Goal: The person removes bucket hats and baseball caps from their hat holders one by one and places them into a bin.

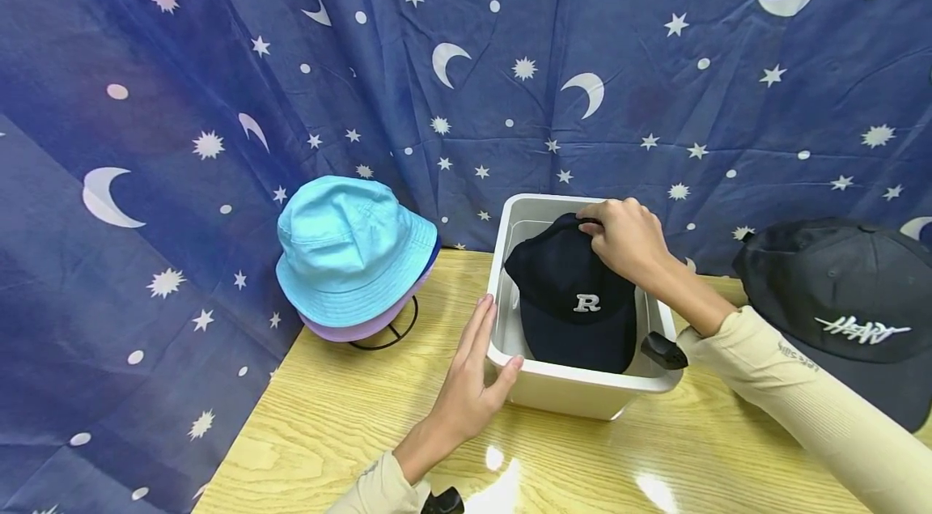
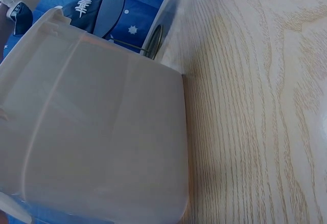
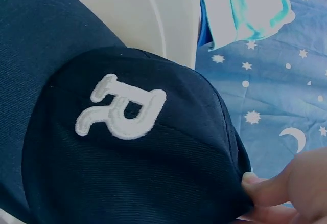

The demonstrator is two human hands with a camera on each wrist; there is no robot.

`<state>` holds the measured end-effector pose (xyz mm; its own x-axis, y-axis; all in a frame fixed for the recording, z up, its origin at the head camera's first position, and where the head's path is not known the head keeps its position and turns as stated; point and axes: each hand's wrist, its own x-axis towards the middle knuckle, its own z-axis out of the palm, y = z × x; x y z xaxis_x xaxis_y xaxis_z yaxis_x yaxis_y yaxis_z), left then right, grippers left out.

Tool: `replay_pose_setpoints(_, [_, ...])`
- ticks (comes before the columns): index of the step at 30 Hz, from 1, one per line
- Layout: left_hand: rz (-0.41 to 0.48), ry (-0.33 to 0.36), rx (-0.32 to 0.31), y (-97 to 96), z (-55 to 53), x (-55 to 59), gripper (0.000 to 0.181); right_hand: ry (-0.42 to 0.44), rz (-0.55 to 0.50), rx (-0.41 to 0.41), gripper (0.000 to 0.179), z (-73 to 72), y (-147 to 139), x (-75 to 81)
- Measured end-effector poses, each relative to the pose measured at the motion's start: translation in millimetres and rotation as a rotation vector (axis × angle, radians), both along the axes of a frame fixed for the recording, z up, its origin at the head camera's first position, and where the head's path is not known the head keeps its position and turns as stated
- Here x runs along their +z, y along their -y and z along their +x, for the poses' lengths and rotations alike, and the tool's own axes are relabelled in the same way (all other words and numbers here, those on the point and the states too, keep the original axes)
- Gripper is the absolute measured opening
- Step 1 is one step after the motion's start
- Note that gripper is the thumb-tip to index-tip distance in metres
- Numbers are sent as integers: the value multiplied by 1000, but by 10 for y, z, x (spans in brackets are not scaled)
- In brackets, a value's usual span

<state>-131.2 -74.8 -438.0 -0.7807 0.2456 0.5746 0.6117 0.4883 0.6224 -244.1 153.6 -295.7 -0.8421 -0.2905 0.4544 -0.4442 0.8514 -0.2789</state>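
A dark navy baseball cap [image 1: 564, 279] with a raised white letter R lies inside a white plastic bin [image 1: 561, 375], its brim toward the bin's near wall. My right hand [image 1: 624, 237] reaches over the bin and pinches the back of the cap's crown between thumb and fingers; in the right wrist view the thumb [image 3: 265, 188] presses the cap's edge. My left hand [image 1: 466, 384] rests against the bin's near left corner, fingers straight along the rim. The left wrist view is mostly filled by the bin's outer wall [image 2: 102, 127].
On the left, a light blue bucket hat [image 1: 349, 247] sits over a lilac hat [image 1: 364, 326] on a black wire stand [image 1: 393, 334]. A black cap [image 1: 837, 295] with white lettering is at the right. Behind the wooden table [image 1: 328, 417] hangs a blue star-and-moon cloth [image 1: 408, 93].
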Motion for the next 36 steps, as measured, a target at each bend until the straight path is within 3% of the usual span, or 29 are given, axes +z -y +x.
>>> replay_pose_setpoints(10, [-10,-28,5,0,-14,-8,70,95,95,-22,23,-116,-1,-90])
replay_pose_setpoints(19, [-4,22,-4,-5,3,3,70,176,219,51,13,-240,90,-258])
replay_pose_setpoints(24, [-7,15,-1,-7,13,-7,70,242,283,72,9,-308,138,-354])
replay_pose_setpoints(31, [-1,-20,-14,-23,-22,10,70,436,372,229,32,-351,116,-402])
replay_pose_setpoints(36, [-1,-15,-8,-11,-15,-7,70,458,381,302,40,-369,96,-437])
